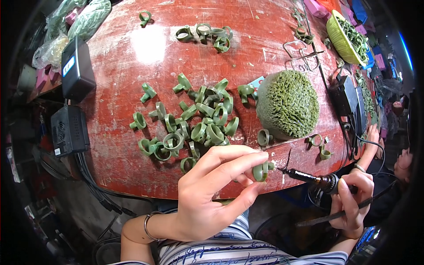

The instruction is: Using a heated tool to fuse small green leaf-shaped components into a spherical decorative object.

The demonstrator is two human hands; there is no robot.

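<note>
My left hand [207, 190] pinches a green ring [261, 171] with a short stem between thumb and fingertips, just above the table's near edge. In my right hand [353, 198] is a soldering iron [309, 176] with a dark handle; its thin bent tip is close to the ring, and whether they touch I cannot tell. A cable runs by the hand. Many similar green rings lie in a loose heap [198, 117] beyond my left hand. Past the iron stands a round block [289, 106] with a rough, green, crusted face, a single loose ring [264, 138] by its foot.
The worn red table [119, 132] carries another small ring cluster [205, 35] at the back. Black boxes with cables [70, 130] stand left, a black device [346, 99] right. A yellow-green basket [346, 37] of green pieces sits far right. Another person's arm [370, 150] reaches in at right.
</note>
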